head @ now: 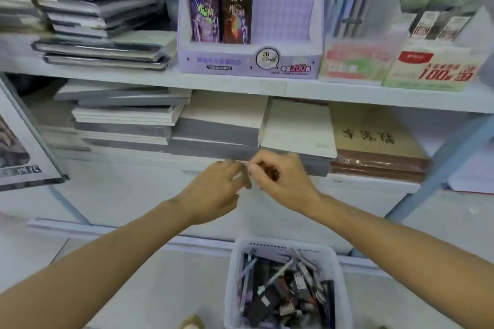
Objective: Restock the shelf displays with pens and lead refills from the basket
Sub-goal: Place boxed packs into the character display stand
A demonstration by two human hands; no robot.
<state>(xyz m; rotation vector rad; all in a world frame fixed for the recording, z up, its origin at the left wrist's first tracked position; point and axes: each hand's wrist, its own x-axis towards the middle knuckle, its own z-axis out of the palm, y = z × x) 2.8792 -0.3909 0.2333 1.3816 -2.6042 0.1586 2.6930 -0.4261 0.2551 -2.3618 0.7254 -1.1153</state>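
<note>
Your left hand and right hand met in front of the lower shelf, fingertips close together. The left was loose, its fingers relaxed. The right had its fingers curled, but the blur hid whether they pinched anything, so I cannot tell. The white basket of pens and lead refills sat below, between your forearms. On the upper shelf the purple display held two refill boxes.
</note>
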